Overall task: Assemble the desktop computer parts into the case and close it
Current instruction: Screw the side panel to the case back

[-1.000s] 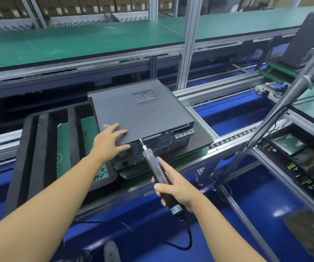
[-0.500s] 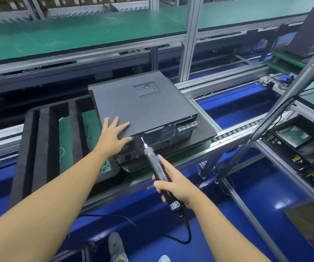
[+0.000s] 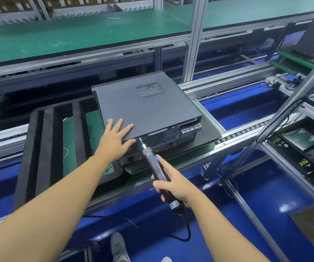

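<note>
**Case lid pressed down, screwdriver set at the rear edge**

At the far left a black foam tray (image 3: pixel 44 140) with long slots is seen on the line, and a green mat (image 3: pixel 69 148) shows through its openings. Just to the right of it, the left hand (image 3: pixel 114 140) is laid flat on the near left corner of the computer case (image 3: pixel 146 110). Its fingers are straight and spread, nothing is gripped, and the thumb is placed at the lid's front edge.

The case is lying flat on a dark pad (image 3: pixel 209 133) on the conveyor, between the foam tray and the roller rail (image 3: pixel 247 131). The lid is on, a field of vent holes (image 3: pixel 150 89) is seen on its far part, and the rear panel with ports is turned to the person.

An electric screwdriver (image 3: pixel 158 171) is held tilted, and its bit is put against the top edge of the rear panel, just beside the left thumb (whether a screw sits under the bit cannot be told). The black body of the tool is gripped by the right hand (image 3: pixel 173 188): the fingers are curled round it, and the index finger is stretched along it toward the blue mark. A black cable (image 3: pixel 187 233) hangs from the tool's end.

Further right, a slanted grey pole (image 3: pixel 294 103) is seen, and dark boxes (image 3: pixel 303 148) are stored low at the right edge.
</note>
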A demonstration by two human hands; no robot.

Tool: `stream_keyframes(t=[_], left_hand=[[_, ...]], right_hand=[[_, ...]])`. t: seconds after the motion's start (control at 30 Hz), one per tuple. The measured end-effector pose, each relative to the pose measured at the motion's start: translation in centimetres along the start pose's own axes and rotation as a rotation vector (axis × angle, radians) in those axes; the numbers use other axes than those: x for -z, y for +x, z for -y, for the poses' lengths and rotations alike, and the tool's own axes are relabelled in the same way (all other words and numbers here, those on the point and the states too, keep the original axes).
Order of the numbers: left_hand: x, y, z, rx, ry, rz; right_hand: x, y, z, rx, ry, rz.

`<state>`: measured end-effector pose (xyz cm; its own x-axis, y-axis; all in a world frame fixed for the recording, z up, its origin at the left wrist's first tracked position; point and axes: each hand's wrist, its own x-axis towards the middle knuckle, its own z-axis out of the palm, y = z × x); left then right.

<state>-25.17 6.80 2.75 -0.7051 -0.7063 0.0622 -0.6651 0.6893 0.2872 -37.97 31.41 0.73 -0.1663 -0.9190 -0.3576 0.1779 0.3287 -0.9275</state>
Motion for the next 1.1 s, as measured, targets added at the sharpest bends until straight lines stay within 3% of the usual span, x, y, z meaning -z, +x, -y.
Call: stream_keyframes(t=[0.73,1.1], left_hand=[[0.8,-0.1,-1.0,0.090,-0.243,-0.011],[0.8,-0.1,-0.9,0.079,-0.205,-0.014]], right_hand=[[0.0,0.3,0.0,-0.002,-0.108,-0.024],[-0.6,0.5,0.2,-0.011,0.104,0.020]])
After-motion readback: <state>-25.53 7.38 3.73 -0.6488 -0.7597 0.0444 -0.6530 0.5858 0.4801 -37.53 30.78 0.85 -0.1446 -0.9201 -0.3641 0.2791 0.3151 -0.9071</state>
